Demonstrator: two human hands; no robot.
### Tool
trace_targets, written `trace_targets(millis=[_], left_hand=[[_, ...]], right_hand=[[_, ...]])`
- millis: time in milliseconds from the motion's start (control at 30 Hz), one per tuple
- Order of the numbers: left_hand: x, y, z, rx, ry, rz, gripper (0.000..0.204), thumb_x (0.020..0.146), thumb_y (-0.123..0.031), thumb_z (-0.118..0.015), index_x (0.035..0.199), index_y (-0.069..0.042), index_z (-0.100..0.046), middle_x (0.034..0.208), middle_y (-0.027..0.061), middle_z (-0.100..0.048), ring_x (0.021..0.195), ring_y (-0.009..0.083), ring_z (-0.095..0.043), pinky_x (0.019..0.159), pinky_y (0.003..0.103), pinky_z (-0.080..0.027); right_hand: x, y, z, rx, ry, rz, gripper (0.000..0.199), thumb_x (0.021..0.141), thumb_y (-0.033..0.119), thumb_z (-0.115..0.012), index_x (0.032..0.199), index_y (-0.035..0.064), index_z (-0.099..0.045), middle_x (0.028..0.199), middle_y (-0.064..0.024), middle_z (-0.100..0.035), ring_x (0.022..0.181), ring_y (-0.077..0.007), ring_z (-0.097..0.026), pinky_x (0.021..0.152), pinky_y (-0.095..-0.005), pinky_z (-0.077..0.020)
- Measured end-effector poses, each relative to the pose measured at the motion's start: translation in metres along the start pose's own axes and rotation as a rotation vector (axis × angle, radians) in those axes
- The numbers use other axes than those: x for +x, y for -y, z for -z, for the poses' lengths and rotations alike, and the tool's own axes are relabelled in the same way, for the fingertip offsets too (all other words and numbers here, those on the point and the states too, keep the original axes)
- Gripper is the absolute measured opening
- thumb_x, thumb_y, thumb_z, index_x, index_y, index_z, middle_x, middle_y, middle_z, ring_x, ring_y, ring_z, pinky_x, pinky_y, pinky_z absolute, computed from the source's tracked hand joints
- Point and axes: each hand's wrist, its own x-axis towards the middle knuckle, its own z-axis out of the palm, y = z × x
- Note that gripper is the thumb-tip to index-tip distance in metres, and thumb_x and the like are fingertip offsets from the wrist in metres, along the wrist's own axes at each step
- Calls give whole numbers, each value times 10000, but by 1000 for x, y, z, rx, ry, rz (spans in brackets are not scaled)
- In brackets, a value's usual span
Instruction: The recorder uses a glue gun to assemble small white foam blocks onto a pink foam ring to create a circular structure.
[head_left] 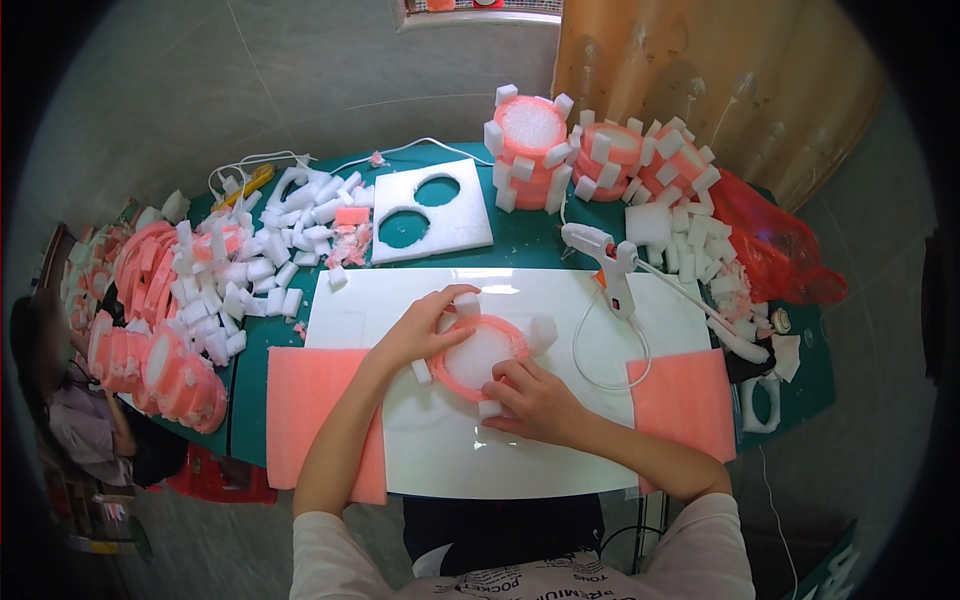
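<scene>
Pink foam ring with a bubbly white centre lay between both hands on a glossy white sheet.
It looked light, soft and easily dented, best taken by its outer rim between the blocks; the left hand had thumb and fingers closed on its upper-left rim, while the right hand touched its lower-right edge, though whether those fingers pinched anything could not be told. Counted: 1 ring, 4 small white foam blocks around it, 2 flat pink foam sheets, 1 white foam board with 2 round holes, 1 white glue gun, and 3 block-studded pink foam stacks behind.
</scene>
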Motion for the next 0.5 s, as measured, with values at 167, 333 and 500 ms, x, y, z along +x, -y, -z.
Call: trace_targets(millis=[167, 333, 500], left_hand=[[0, -1, 0, 11, 4, 14, 508, 757, -219, -655, 1225, -151, -469, 1050, 180, -562, 946, 304, -578, 820, 360, -462], [0, -1, 0, 13, -5, 4, 509, 755, -221, -657, 1224, -153, -470, 1055, 180, -563, 947, 304, -579, 818, 360, -465], [0, -1, 0, 12, 1, 14, 511, 754, -221, -659, 1224, -150, -470, 1066, 175, -561, 948, 299, -579, 820, 356, -465]], right_hand=[[1, 1, 1, -3, 7, 1, 388, 675, 257, -729, 939, 69, -516, 973, -91, -479, 890, -247, -491, 768, -326, -451], [1, 0, 1, -1, 3, 5, 395, 672, 256, -732, 943, 69, -514, 972, -91, -478, 887, -248, -492, 765, -326, -451], [1, 1, 1, 1, -1, 3, 394, 670, 255, -733, 940, 70, -514, 969, -91, -477, 885, -248, -492, 764, -325, -450]])
